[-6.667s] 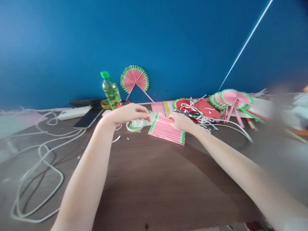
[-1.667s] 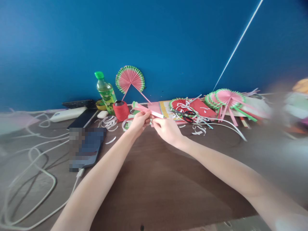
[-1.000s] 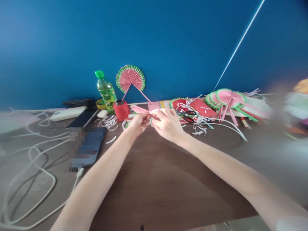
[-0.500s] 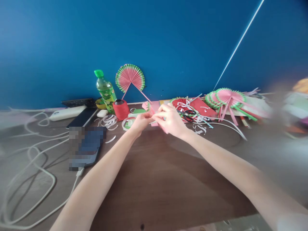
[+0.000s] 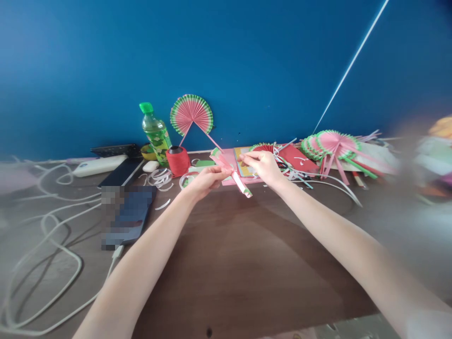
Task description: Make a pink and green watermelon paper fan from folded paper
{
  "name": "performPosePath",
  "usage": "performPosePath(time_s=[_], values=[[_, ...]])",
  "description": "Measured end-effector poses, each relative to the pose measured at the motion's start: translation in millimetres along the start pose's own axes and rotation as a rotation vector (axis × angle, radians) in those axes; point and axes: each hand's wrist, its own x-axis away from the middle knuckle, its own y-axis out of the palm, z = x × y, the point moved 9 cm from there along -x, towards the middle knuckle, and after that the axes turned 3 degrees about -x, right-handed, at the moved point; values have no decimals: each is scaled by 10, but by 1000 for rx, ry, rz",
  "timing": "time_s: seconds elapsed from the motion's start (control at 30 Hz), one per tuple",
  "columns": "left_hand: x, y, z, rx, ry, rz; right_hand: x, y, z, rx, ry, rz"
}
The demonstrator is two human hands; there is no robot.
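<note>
My left hand (image 5: pixel 211 181) pinches a pleated pink paper fan (image 5: pixel 241 182) at its middle. The fan is folded into a narrow strip with green and white ends and slants down to the right. To its right, my right hand (image 5: pixel 263 165) is raised, thumb and fingertips pressed together, apart from the strip. Whatever lies between those fingertips is too small to make out. Behind the hands lie pink paper sheets (image 5: pixel 229 154) and a yellow-and-blue card (image 5: pixel 245 168). A spool of red thread (image 5: pixel 178 162) stands left of my left hand.
An opened watermelon-coloured fan (image 5: pixel 191 114) leans against the blue wall. A green-capped bottle (image 5: pixel 155 134) stands beside the spool. Several finished fans (image 5: pixel 335 143) are piled at the right, near white paper strips (image 5: pixel 339 182). A phone (image 5: pixel 130 216) with a white cable (image 5: pixel 79 263) lies left.
My right hand has moved away to the right from the left hand and the folded fan. The fan's lower end and the card behind are now uncovered. My left hand keeps its grip.
</note>
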Motion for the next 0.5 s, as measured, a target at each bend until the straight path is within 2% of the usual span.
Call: performPosePath(time_s=[0.17, 0.23, 0.37, 0.5], values=[[2, -61, 39, -105, 49, 125, 127, 214, 293, -327, 429, -134], [14, -55, 91, -201, 94, 170, 185, 327, 351, -425, 524, -219], [58, 86, 253, -406, 229, 157, 237, 485, 404, -485, 554, -397], [104, 217, 364, -539, 290, 140, 247, 509, 397, -417, 518, -407]])
